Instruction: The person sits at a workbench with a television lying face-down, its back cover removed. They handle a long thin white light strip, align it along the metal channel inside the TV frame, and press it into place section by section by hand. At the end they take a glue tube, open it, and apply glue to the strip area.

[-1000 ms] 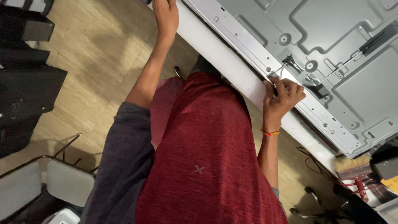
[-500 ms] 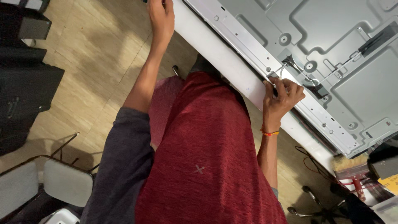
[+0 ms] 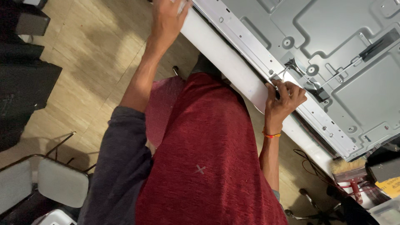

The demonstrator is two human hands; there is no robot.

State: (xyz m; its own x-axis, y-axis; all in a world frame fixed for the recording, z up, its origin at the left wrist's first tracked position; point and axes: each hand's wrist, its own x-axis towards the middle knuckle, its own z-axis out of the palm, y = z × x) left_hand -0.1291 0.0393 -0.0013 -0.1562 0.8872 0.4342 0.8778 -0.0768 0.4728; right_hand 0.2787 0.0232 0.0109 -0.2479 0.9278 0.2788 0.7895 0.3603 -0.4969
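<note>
A large grey metal panel [image 3: 329, 54], the pressed back of a flat screen with ribs and screw holes, is seen from above lying across a white bench edge [image 3: 227, 66]. The view is turned, so the wooden floor [image 3: 83, 54] appears at the left and the wearer's red shirt [image 3: 208, 166] fills the middle.

The right hand [image 3: 285, 100] is curled over the panel's near rim, its fingertips pinched on a small dark fitting with thin wires just beside a round boss. An orange thread band [image 3: 271, 134] is worn on that wrist. The left hand [image 3: 166, 18] is laid on the bench edge at the top of the view, fingers closed over the rim; what lies under them cannot be told.

For the grip on the fitting to go well, the panel would best be steadied by the other hand and the pull kept small and straight, so the thin wires are not strained.

At the lower right, a yellow label [image 3: 389, 187] on a dark box and a red tool [image 3: 354, 187] in a clear tray are seen, well apart from both hands. A grey-seated chair [image 3: 62, 183] stands at the lower left.
</note>
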